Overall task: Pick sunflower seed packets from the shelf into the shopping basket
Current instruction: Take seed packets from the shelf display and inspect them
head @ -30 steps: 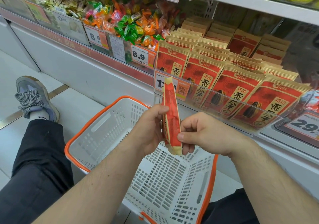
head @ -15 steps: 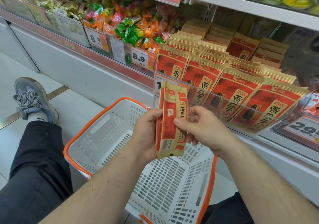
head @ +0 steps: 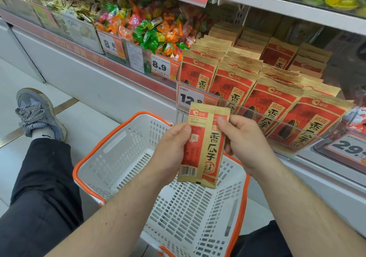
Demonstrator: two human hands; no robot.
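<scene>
I hold one red and gold sunflower seed packet point(head: 204, 146) upright above the white shopping basket point(head: 126, 157) with orange rim. My left hand point(head: 170, 154) grips its left edge, thumb on the printed back. My right hand point(head: 245, 140) pinches its upper right edge. The barcode side faces me. Several rows of matching seed packets point(head: 267, 102) stand on the shelf behind a clear plastic lip, just right of and above my hands. No packets are visible inside the basket.
Bins of wrapped candy point(head: 150, 31) fill the shelf to the left, with price tags point(head: 160, 65) along the front. An upper shelf point(head: 287, 5) overhangs the packets. My legs in dark trousers and a grey shoe point(head: 37, 114) flank the basket on the pale floor.
The packet has turned from edge-on to flat, its back side now facing me. Both hands kept hold and stayed above the basket.
</scene>
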